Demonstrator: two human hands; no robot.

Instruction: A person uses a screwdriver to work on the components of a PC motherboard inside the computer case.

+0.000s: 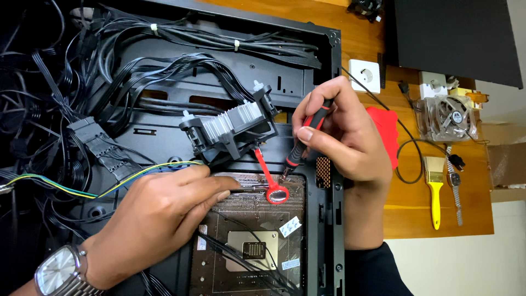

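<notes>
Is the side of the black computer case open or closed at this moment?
Open. No side panel covers the black computer case; the circuit board, cables and heatsink lie exposed under both hands.

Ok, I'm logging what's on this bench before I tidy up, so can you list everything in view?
Open black metal computer case: one, lying flat on the wooden table.
Black cable bundles: many, left in the case.
Silver finned heatsink in a black frame: one, centre.
Red loop-ended plastic tool: one, below the heatsink.
Red-and-black-handled screwdriver: one, right hand's grip.
Yellow-handled paintbrush: one, table right.
Metal wristwatch: one, beside the brush.
Clear-framed fan: one, far right.
White wall socket: one, table top.
Left hand: wears a silver watch, fingers on the board.
Right hand: holds the screwdriver.
</notes>
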